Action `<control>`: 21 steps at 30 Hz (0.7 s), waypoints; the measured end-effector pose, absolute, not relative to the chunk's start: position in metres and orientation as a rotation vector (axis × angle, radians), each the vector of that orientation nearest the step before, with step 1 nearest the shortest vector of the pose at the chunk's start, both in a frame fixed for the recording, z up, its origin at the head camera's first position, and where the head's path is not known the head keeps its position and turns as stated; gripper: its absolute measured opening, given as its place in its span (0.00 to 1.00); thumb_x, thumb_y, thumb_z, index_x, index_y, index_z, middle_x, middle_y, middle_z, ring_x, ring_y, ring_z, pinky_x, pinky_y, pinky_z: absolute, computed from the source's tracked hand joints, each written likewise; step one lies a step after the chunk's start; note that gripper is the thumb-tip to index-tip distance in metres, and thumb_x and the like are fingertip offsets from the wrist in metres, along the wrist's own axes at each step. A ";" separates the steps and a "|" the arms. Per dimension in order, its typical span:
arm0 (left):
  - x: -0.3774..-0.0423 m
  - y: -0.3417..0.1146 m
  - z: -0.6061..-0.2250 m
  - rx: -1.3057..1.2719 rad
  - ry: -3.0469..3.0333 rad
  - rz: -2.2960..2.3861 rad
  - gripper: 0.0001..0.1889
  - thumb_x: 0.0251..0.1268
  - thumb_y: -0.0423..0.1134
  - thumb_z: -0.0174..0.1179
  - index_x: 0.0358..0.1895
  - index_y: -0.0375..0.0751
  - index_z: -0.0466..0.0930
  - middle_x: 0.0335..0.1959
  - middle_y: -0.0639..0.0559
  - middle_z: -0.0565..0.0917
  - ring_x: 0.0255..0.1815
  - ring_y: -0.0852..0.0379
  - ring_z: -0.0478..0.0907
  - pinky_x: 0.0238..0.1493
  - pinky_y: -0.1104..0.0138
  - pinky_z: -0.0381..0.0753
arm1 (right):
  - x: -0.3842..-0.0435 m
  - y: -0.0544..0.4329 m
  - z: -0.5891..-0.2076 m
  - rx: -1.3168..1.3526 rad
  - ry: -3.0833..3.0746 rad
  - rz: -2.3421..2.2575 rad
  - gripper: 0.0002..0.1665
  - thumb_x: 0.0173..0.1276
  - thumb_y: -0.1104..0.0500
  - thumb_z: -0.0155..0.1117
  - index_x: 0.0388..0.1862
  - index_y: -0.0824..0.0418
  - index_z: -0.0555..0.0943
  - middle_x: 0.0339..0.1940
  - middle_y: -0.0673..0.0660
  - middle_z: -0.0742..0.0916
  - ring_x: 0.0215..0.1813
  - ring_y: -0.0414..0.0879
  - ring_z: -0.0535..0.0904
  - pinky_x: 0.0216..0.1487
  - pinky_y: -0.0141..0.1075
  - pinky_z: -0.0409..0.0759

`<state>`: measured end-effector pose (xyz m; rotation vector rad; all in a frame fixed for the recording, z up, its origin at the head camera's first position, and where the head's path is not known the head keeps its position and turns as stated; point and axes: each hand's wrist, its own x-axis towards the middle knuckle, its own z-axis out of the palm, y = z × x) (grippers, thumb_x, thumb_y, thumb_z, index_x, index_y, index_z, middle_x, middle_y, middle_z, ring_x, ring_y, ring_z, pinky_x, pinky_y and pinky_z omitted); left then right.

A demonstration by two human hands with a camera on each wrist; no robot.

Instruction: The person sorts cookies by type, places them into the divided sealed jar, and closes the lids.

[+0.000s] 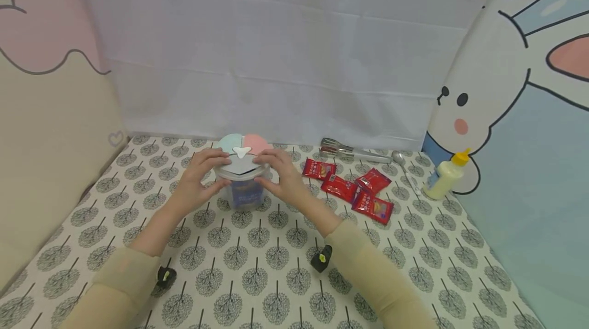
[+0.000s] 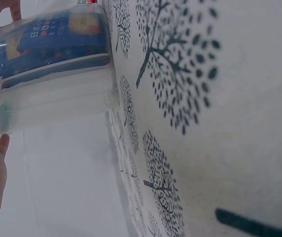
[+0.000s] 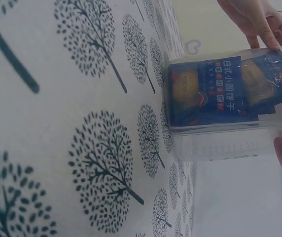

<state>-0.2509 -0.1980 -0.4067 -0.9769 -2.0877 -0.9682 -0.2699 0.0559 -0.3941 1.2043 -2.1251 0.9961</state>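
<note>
A clear plastic canister point(image 1: 226, 195) stands upright on the cloth. Its round lid point(image 1: 254, 143) has mint, pink and pale sections around a white three-armed knob, and a dark line runs along the front section. My left hand point(image 1: 199, 179) grips the lid's left side, fingers over the top and thumb lower at the rim. On the other side my right hand point(image 1: 284, 178) holds it the same way. Through the wall shows a blue biscuit packet point(image 3: 210, 91) in the right wrist view. The left wrist view has the canister point(image 2: 57, 101) sideways, with fingertips at its lid end.
Several red snack packets point(image 1: 338, 186) lie right of the canister. Behind them are metal tongs point(image 1: 354, 153) and a spoon point(image 1: 400, 159). A yellow-capped squeeze bottle point(image 1: 443, 180) stands near the right edge. Cloth walls enclose the tree-patterned tablecloth point(image 1: 257, 272).
</note>
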 end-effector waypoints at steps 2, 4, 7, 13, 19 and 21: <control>-0.252 -0.197 -0.406 -0.994 -2.077 -0.967 0.27 0.43 0.33 0.70 0.53 0.41 0.78 0.58 0.43 0.75 0.63 0.44 0.65 0.70 0.61 0.60 | -0.269 0.055 -0.395 1.202 -2.112 1.026 0.24 0.57 0.58 0.71 0.52 0.57 0.75 0.56 0.56 0.76 0.62 0.51 0.66 0.59 0.34 0.74; -0.253 -0.196 -0.406 -1.007 -2.061 -0.970 0.26 0.43 0.32 0.70 0.51 0.41 0.79 0.57 0.42 0.75 0.63 0.43 0.65 0.70 0.62 0.61 | -0.269 0.055 -0.396 1.201 -2.097 1.061 0.22 0.57 0.59 0.71 0.50 0.58 0.77 0.56 0.57 0.75 0.61 0.52 0.66 0.53 0.32 0.76; -0.254 -0.196 -0.407 -1.018 -2.037 -0.976 0.25 0.42 0.32 0.71 0.50 0.40 0.80 0.56 0.41 0.76 0.62 0.43 0.66 0.70 0.65 0.62 | -0.267 0.055 -0.397 1.207 -2.076 1.075 0.20 0.57 0.61 0.71 0.49 0.59 0.78 0.56 0.58 0.75 0.61 0.52 0.66 0.56 0.35 0.75; -0.253 -0.197 -0.406 -1.031 -1.981 -1.005 0.25 0.33 0.26 0.72 0.45 0.37 0.82 0.53 0.38 0.77 0.59 0.40 0.68 0.67 0.70 0.65 | -0.265 0.056 -0.397 1.233 -2.067 1.011 0.20 0.57 0.60 0.70 0.50 0.59 0.79 0.57 0.58 0.76 0.64 0.52 0.66 0.69 0.42 0.65; -0.248 -0.198 -0.398 -0.909 -2.160 -1.139 0.25 0.38 0.27 0.73 0.46 0.42 0.81 0.61 0.42 0.71 0.65 0.43 0.62 0.68 0.55 0.63 | -0.260 0.057 -0.392 1.181 -2.192 1.042 0.21 0.57 0.57 0.71 0.50 0.56 0.79 0.62 0.56 0.74 0.68 0.50 0.62 0.71 0.44 0.61; -0.248 -0.199 -0.394 -0.853 -2.247 -1.202 0.24 0.44 0.28 0.71 0.49 0.43 0.80 0.65 0.43 0.66 0.68 0.43 0.57 0.67 0.43 0.59 | -0.257 0.056 -0.388 1.134 -2.284 1.083 0.21 0.56 0.55 0.71 0.50 0.55 0.79 0.65 0.56 0.71 0.71 0.49 0.59 0.72 0.48 0.59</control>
